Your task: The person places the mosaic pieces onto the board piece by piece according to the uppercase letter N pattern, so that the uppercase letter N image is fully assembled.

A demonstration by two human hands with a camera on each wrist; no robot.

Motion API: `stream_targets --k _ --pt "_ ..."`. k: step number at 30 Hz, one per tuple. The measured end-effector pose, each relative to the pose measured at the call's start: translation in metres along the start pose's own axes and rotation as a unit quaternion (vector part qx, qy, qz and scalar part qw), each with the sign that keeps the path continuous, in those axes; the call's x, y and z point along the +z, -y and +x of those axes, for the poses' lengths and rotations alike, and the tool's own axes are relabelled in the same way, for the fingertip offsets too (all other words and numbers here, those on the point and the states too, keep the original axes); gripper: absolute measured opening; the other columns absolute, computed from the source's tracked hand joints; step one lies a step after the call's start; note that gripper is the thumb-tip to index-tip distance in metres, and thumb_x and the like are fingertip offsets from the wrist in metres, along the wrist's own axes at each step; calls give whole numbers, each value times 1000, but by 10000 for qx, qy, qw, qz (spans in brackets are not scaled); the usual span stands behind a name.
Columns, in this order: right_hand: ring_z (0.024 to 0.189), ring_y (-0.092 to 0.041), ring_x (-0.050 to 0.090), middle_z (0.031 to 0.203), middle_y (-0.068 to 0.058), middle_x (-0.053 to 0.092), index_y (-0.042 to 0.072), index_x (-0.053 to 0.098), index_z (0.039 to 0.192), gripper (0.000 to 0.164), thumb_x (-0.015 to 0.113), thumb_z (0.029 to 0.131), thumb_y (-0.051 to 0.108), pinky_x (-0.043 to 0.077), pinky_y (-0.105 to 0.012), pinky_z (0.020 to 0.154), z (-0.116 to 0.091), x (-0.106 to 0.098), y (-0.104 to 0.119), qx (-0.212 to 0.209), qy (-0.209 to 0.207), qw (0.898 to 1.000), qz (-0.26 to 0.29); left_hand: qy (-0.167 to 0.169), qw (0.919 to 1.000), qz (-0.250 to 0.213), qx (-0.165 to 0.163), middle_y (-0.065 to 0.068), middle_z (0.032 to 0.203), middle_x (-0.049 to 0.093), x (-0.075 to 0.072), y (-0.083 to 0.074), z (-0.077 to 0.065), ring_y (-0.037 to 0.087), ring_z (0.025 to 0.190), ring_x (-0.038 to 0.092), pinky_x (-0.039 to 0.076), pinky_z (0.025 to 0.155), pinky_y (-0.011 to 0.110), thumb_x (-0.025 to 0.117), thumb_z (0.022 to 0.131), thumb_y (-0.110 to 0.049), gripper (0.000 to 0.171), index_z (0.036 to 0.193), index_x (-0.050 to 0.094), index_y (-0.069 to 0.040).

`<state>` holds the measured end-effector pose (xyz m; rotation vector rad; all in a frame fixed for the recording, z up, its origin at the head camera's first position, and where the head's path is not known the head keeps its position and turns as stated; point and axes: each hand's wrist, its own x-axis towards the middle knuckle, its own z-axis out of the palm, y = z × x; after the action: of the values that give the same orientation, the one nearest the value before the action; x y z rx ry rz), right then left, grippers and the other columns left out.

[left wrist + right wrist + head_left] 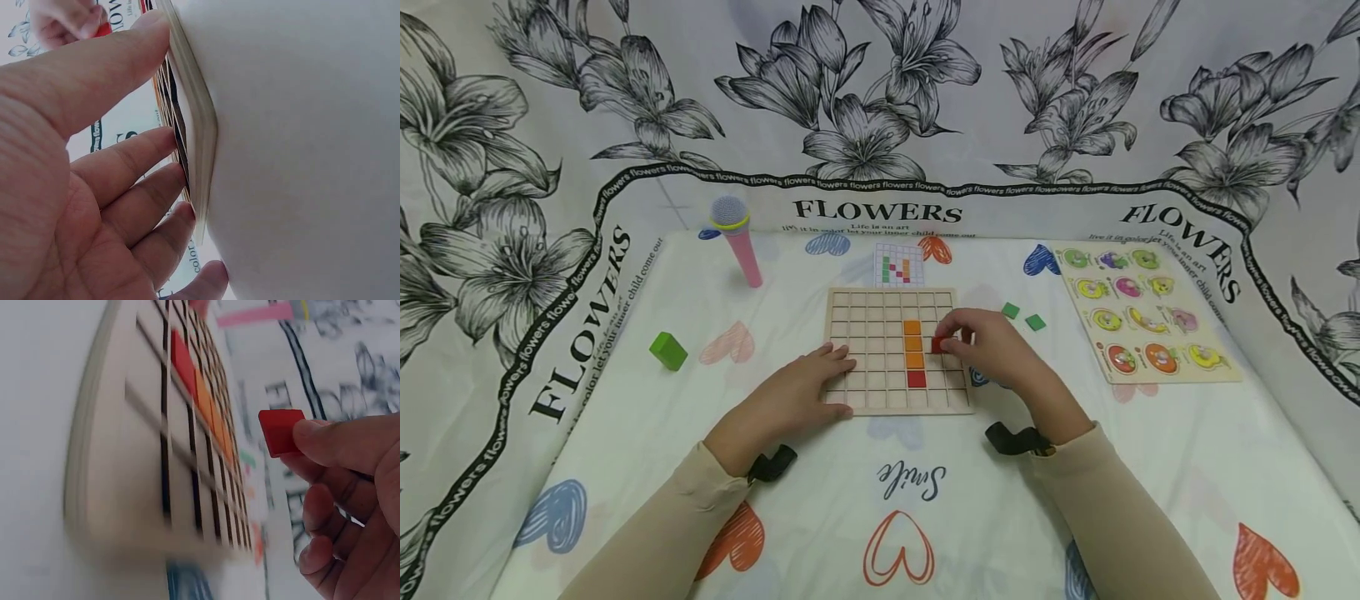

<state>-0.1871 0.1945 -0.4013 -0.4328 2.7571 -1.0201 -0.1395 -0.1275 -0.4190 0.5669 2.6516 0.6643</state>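
A wooden grid board (872,392) lies flat on the table before me. In one of its columns sit orange tiles (913,342), with a red tile (917,379) at the near end. My left hand (793,393) rests against the board's left side, its thumb by the near corner and its fingers spread along the edge. Between thumb and finger my right hand (996,348) pinches another red tile (281,431). That tile is above the right part of the grid in the head view, and the right wrist view shows it clear of the board's surface.
Two green tiles (1022,317) lie right of the board. Behind it is a small pattern card (898,265) with coloured squares. A green block (668,352) and a pink toy microphone (745,250) are on the left. A fruit-picture board (1150,312) lies far right.
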Motion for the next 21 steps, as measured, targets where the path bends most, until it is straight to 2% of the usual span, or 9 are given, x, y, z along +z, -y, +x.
stream_targets --k 5,9,16,21 --pt "93 -23 60 105 2 74 21 78 109 6 75 104 19 54 -34 78 21 29 23 -79 247 9996 107 32 10000 -33 -14 5 177 38 -1 -1 1 31 169 24 28 134 61 87 94 -34 79 163 53 -13" --pt "91 -21 62 103 0 74 19 77 108 4 75 105 19 56 -33 82 29 46 30 -15 250 9997 68 42 10000 -42 -13 5 177 38 -1 0 0 31 169 24 28 134 61 86 95 -33 79 163 53 -13" --pt "91 -21 63 102 3 74 21 76 108 4 74 105 20 57 -36 85 28 54 32 54 270 9996 -33 17 10000 -10 -14 4 177 39 1 1 1 30 169 25 30 134 60 87 94 -34 78 163 54 -14" --pt "95 -21 64 103 3 74 22 76 108 7 75 104 17 59 -38 93 26 53 32 -83 502 9986 -109 24 10000 -6 -51 3 177 39 1 2 1 30 169 24 29 134 60 87 94 -34 79 163 53 -14"
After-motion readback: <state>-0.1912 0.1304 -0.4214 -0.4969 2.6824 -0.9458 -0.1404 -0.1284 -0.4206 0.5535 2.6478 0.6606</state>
